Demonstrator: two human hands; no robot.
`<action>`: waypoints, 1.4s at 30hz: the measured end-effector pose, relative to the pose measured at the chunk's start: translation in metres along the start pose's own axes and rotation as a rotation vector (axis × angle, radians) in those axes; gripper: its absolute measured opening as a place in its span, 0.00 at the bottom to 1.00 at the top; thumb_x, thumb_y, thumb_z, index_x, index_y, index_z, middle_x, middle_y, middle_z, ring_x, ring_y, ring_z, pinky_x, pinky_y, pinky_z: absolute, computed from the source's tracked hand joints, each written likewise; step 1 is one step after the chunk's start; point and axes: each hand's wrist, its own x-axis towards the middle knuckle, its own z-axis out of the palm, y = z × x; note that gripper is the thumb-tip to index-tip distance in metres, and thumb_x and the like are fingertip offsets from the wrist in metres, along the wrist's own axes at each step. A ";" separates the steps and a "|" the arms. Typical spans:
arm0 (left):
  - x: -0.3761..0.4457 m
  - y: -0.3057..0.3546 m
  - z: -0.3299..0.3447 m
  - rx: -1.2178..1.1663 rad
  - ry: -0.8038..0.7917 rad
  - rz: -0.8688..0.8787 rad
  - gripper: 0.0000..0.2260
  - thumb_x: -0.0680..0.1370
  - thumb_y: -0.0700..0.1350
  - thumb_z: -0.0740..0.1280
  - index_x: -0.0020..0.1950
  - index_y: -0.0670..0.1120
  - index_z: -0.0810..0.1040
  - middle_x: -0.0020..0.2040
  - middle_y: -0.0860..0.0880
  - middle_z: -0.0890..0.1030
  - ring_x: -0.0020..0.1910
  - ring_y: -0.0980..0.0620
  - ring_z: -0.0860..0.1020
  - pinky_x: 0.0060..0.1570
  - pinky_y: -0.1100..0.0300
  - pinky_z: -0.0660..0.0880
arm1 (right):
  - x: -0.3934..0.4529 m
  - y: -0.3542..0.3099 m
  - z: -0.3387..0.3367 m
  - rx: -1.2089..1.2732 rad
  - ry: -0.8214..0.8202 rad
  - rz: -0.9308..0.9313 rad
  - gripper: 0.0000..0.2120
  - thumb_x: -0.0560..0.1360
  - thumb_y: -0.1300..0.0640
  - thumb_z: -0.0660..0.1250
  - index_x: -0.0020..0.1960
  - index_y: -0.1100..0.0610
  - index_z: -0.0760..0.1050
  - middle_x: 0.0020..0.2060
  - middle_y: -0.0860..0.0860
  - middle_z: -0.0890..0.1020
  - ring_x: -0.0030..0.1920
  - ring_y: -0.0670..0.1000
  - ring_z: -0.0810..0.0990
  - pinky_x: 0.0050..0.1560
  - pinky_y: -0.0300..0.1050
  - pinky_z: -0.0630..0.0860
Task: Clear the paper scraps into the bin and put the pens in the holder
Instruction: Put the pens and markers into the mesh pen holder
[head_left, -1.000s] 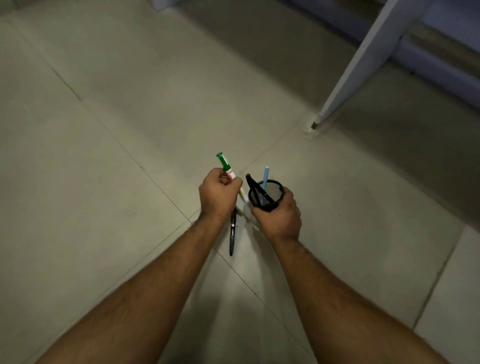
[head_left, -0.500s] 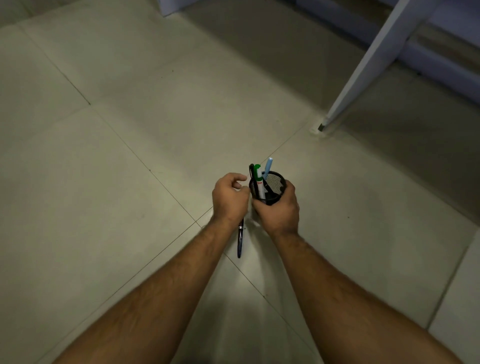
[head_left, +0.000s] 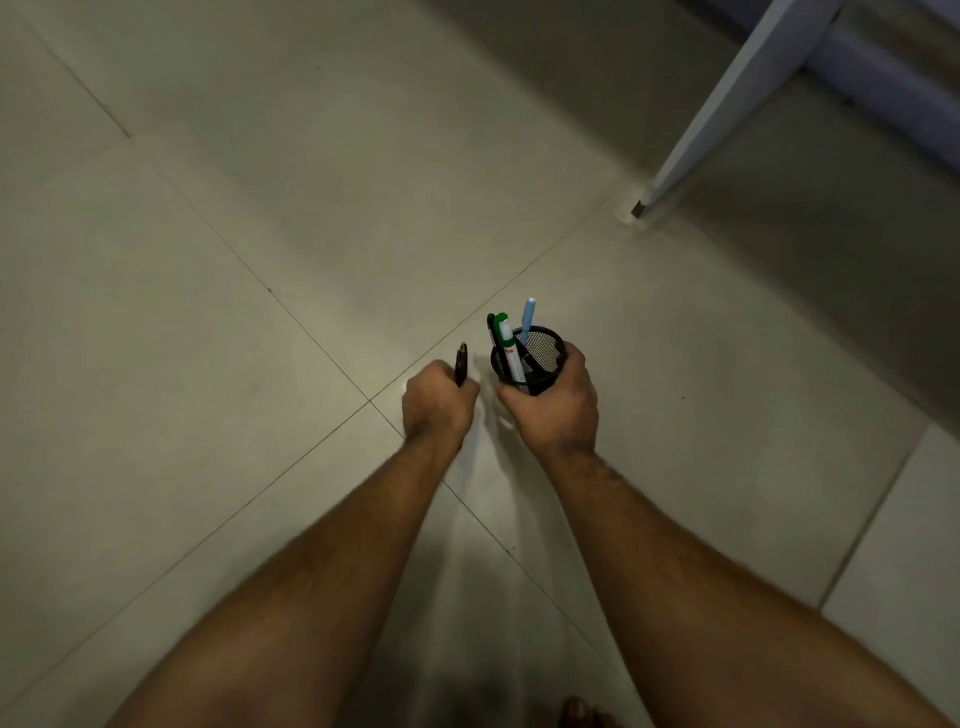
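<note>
Dark pen (head_left: 461, 363) is gripped by left hand (head_left: 439, 408), at nine o'clock of holder (head_left: 540, 358) clasped by right hand (head_left: 556, 413); rim strike risked if misaligned.

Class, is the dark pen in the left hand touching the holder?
Apart. The head view shows bare floor between the dark pen in the left hand and the holder.

Floor (head_left: 260, 467): pale tiles, thin dark joints crossing. A grey furniture leg (head_left: 727, 104) is seen standing on it, foot at a joint.
</note>
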 end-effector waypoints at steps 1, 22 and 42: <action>0.003 0.005 -0.009 -0.085 0.064 0.008 0.10 0.76 0.49 0.69 0.51 0.43 0.81 0.45 0.47 0.83 0.39 0.51 0.76 0.37 0.61 0.68 | 0.000 -0.003 0.000 -0.015 0.000 0.001 0.40 0.60 0.40 0.76 0.67 0.50 0.68 0.59 0.49 0.80 0.59 0.54 0.79 0.58 0.54 0.79; 0.012 0.054 -0.062 -0.500 0.097 0.107 0.11 0.69 0.47 0.75 0.48 0.49 0.78 0.39 0.51 0.78 0.34 0.55 0.76 0.35 0.59 0.76 | -0.001 -0.069 0.018 0.158 -0.082 0.050 0.40 0.58 0.39 0.75 0.67 0.48 0.66 0.58 0.49 0.80 0.58 0.53 0.80 0.56 0.54 0.80; -0.200 0.263 -0.538 -0.558 -0.087 0.260 0.27 0.69 0.36 0.71 0.65 0.54 0.74 0.58 0.54 0.79 0.58 0.53 0.77 0.50 0.55 0.81 | -0.137 -0.500 -0.298 0.434 -0.491 -0.229 0.37 0.67 0.50 0.80 0.70 0.47 0.65 0.56 0.38 0.80 0.53 0.31 0.78 0.48 0.26 0.74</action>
